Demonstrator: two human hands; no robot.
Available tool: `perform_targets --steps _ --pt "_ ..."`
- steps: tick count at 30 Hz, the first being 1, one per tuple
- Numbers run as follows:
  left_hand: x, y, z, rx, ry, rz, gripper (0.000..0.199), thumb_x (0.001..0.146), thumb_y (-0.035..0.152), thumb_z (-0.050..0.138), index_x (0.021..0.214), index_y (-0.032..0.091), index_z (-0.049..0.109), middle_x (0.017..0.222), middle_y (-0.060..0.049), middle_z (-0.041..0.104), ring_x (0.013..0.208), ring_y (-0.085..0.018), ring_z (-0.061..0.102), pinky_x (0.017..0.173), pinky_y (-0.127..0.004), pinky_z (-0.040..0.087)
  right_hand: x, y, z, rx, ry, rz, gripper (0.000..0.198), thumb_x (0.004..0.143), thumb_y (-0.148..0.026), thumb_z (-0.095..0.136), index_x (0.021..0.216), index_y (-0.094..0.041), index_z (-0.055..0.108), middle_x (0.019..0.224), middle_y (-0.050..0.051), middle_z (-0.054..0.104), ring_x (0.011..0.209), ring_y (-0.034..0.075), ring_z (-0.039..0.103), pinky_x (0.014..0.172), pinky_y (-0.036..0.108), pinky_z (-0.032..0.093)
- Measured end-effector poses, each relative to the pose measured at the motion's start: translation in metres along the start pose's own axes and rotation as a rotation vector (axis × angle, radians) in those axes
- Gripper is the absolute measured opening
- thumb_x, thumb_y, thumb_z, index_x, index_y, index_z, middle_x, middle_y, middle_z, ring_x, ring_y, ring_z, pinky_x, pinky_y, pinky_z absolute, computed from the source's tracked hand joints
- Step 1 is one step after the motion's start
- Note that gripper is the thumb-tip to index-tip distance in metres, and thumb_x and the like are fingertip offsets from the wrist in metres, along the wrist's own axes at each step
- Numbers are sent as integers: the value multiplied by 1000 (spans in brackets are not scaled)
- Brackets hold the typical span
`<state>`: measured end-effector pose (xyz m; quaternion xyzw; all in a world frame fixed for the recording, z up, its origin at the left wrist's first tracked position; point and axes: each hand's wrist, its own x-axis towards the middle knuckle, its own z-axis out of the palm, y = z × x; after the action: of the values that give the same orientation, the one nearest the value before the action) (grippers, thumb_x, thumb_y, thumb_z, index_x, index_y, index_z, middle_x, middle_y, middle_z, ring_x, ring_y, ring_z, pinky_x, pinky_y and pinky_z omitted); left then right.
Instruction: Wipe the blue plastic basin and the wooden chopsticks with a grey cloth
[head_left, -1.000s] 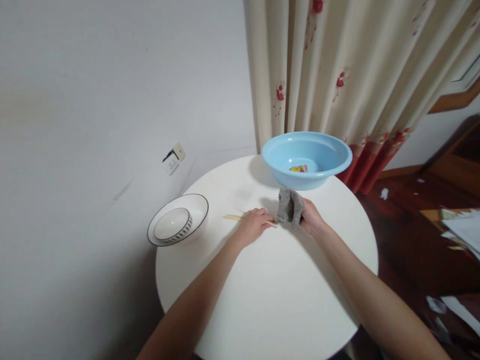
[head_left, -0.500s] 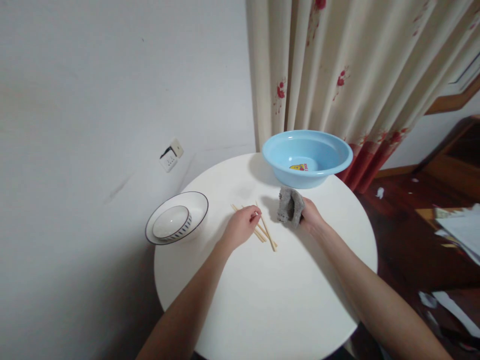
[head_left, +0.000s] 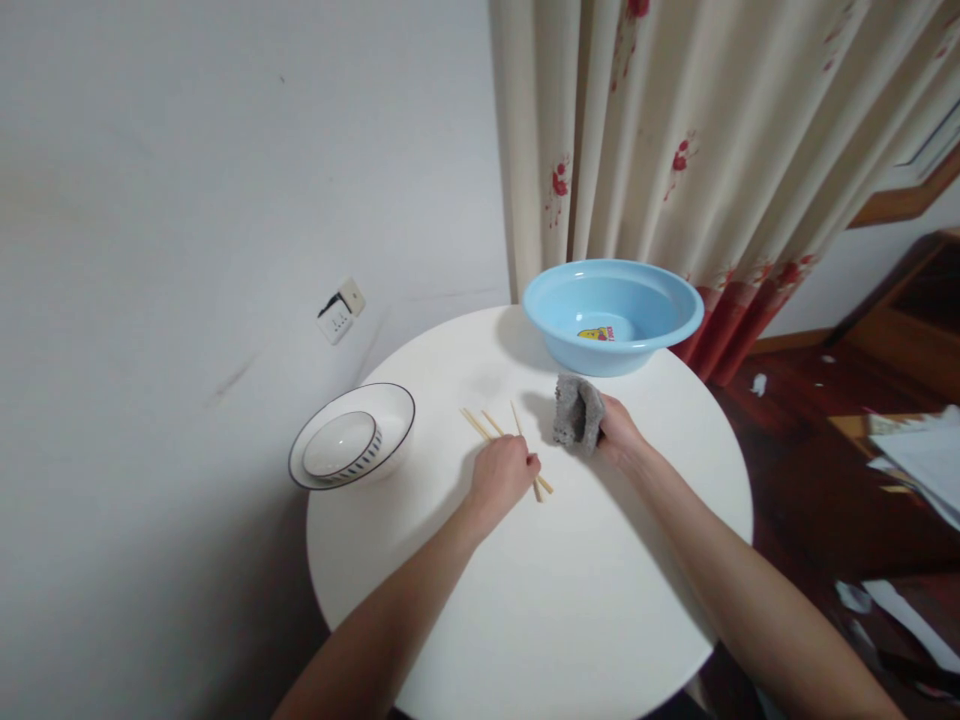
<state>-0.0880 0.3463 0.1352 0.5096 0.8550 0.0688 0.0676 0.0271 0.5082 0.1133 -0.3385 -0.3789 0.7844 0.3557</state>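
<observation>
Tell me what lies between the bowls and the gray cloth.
In the head view, chopsticks lie there on the white table, partly hidden by the left hand.

At the left of your table (head_left: 570, 610), a small bowl (head_left: 341, 443) sits inside a larger bowl (head_left: 394, 422), a socket (head_left: 336, 322) on the wall (head_left: 225, 200) beyond. On the far side, you face a blue basin (head_left: 615, 355) before a cream-and-red curtain (head_left: 637, 130); to your right, papers (head_left: 919, 455) lie spread and white scraps (head_left: 759, 385) dot the dark floor (head_left: 795, 450).
</observation>
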Motion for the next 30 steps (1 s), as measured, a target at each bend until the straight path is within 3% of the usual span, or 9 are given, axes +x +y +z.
perform_targets --steps 8,14,16,20,24,27,30 --pt "-1 -2 0 5 -15 -12 25 92 28 57 84 16 77 87 -16 77 87 -29 76 72 -34 51 -2 3 2 1 -1 -6 26 68 -40 84 82 -18 77 79 5 79 67 19 67 62 29 57" --pt "2 -5 -7 -51 57 1 22 94 28 55 80 20 70 86 -9 75 85 -24 73 73 -31 50 -2 4 0 12 -9 -3 24 71 -39 83 79 -18 76 78 5 79 67 19 67 60 28 56" --pt "5 -10 -10 -134 141 53 22 98 27 52 84 21 67 91 -7 73 89 -21 71 79 -31 50 -3 5 2 46 -8 24 20 75 -37 80 81 -19 75 77 4 78 67 19 68 62 30 57" --pt "9 -18 -8 -515 365 202 19 102 29 47 89 21 59 94 -6 69 90 -19 67 82 -30 50 -7 10 9 176 -15 115 12 85 -33 71 85 -21 73 79 3 78 71 21 71 70 34 61" --pt "8 -17 -5 -784 240 182 20 106 36 40 99 23 54 87 -2 71 73 -16 68 68 -27 49 -11 13 15 249 -58 192 10 88 -27 66 89 -21 74 82 3 79 77 21 72 76 32 62" --pt "8 -16 -7 -668 180 77 22 108 34 34 104 23 52 79 0 69 70 -16 67 67 -26 48 -10 11 14 265 -64 206 12 89 -28 64 90 -22 75 84 4 80 80 22 73 79 34 62" --pt "11 -20 -9 -441 197 -63 22 108 27 34 111 19 54 101 -9 74 94 -19 71 81 -28 50 -8 9 11 242 -39 175 12 88 -30 65 83 -22 74 81 4 79 79 23 72 78 35 62"
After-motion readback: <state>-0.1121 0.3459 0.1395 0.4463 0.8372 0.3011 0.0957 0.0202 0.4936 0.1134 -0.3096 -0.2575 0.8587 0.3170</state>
